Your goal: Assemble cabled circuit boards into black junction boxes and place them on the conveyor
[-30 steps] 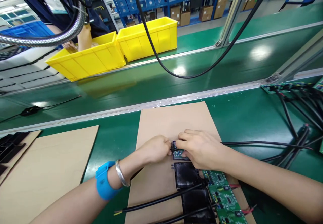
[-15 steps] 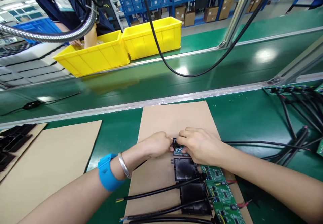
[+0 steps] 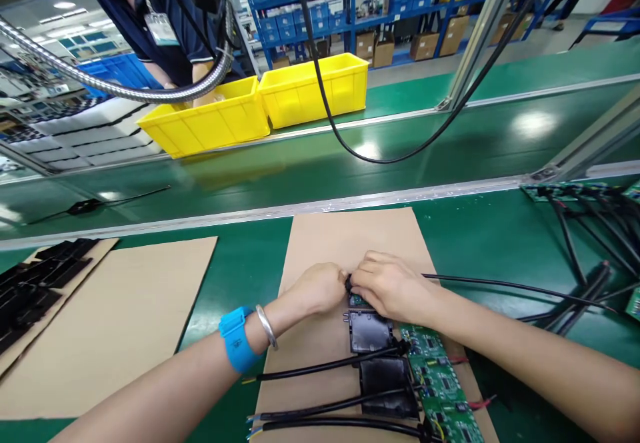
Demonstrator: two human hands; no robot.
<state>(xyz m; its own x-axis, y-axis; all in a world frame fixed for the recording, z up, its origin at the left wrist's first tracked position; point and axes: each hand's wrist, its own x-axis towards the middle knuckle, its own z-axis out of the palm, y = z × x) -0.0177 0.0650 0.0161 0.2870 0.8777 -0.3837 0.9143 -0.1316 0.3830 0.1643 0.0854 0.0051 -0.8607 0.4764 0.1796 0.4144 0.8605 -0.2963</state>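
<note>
My left hand (image 3: 323, 288), with a blue strap and a silver bangle on its wrist, is closed at the left end of a small black plastic case (image 3: 357, 302). A green circuit board shows inside that case. My right hand (image 3: 393, 288) curls over the case from the right, fingers pressed on it and hiding most of it. Just below lie an open black case half (image 3: 370, 332) and another black case half (image 3: 387, 384). Joined green circuit boards (image 3: 445, 383) run down beside them, with black cables (image 3: 325, 368) crossing to the left.
Everything near my hands rests on a cardboard sheet (image 3: 350, 230). Another cardboard sheet (image 3: 125, 316) and black plastic parts (image 3: 45, 283) lie left. Cables (image 3: 587, 296) and boards sit right. Beyond the metal rail, a co-worker (image 3: 175, 36) reaches into a yellow bin (image 3: 210, 126); a black cable (image 3: 380, 160) hangs down.
The view has shifted slightly, so the scene sits a little further right. My fingers have drawn closer together over the case, and less of its circuit board shows.
</note>
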